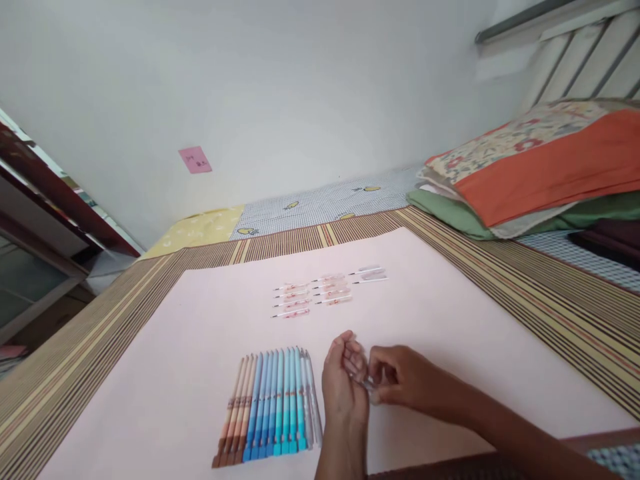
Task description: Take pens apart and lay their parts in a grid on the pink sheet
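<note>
My left hand (pixel 341 380) is turned palm up, its fingers curled round a clear, greyish pen (pixel 369 385). Beside it on the right, my right hand (pixel 395 375) pinches the pen's near end between thumb and fingertips. Much of the pen is hidden by the fingers, so its exact form is blurred. Left of my hands lies a neat row of pens (pixel 270 400), running from brown through blue to turquoise, with clear grey ones (pixel 311 400) nearest my left wrist. Farther off, slim white pen refills (pixel 293 303) lie in short groups alongside small pinkish clear pieces (pixel 335 293).
Everything lies on a pale pink sheet (pixel 200 320) over a striped mat (pixel 450 253). Folded orange and floral bedding (pixel 545 160) is piled at the right. A pink note (pixel 195 160) is on the white wall (pixel 310 93) behind.
</note>
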Demonstrator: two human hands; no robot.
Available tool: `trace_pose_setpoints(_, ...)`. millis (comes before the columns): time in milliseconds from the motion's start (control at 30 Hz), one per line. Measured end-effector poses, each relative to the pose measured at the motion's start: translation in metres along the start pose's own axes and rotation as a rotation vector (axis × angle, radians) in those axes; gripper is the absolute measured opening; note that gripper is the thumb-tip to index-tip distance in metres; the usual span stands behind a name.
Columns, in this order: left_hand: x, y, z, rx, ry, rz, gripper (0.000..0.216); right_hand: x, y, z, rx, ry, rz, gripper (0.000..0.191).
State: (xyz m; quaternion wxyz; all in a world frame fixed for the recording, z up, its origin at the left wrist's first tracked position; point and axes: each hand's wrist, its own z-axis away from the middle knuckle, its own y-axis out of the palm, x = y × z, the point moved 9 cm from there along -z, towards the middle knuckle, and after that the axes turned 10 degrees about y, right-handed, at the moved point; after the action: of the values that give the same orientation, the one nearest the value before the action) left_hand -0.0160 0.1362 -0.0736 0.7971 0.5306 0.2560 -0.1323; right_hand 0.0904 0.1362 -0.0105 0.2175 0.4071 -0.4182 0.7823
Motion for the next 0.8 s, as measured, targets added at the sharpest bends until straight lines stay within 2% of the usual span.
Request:
trace_pose_setpoints(133, -0.003, 0.003, 0.002, -0.002, -0.002, 0.060, 0.017, -0.005, 0.013, 0.015, -0.136, 0.031, 0.134, 0.013)
trace_pose_setpoints(200, -0.003, 0.004, 0.003, 0.005, -0.006, 0.062, 0.015, -0.003, 0.014, 0.018, -0.197, -0.036, 0.168, 0.005)
trace_pose_setpoints(333, -0.002, 0.004, 0.006, -0.002, 0.009, 0.055, 0.016, 0.001, 0.006, 0.018, -0.293, -0.202, 0.278, 0.017)
trace_pose_setpoints(400, -0.003, 0.002, 0.007, -0.033, 0.024, 0.019, 0.020, -0.002, -0.012, 0.011, -0.385, -0.221, 0.387, 0.022)
trace_pose_setpoints(467, -0.003, 0.001, 0.008, -0.054, 0.026, -0.025, 0.023, -0.007, -0.041, -0.001, -0.505, -0.201, 0.492, 0.028)
trace_pose_setpoints(633, -0.002, 0.001, 0.007, -0.028, 0.021, -0.102, 0.025, -0.022, -0.120, -0.043, -0.709, -0.122, 0.569, 0.018)
trace_pose_setpoints(700, -0.001, 0.000, 0.006, -0.034, 0.018, -0.107, 0.024, -0.028, -0.138, -0.059, -0.759, -0.054, 0.642, 0.018)
trace_pose_setpoints(800, 0.000, -0.003, 0.005, -0.050, 0.010, -0.105, 0.023, -0.035, -0.147, -0.080, -0.763, 0.003, 0.769, 0.017)
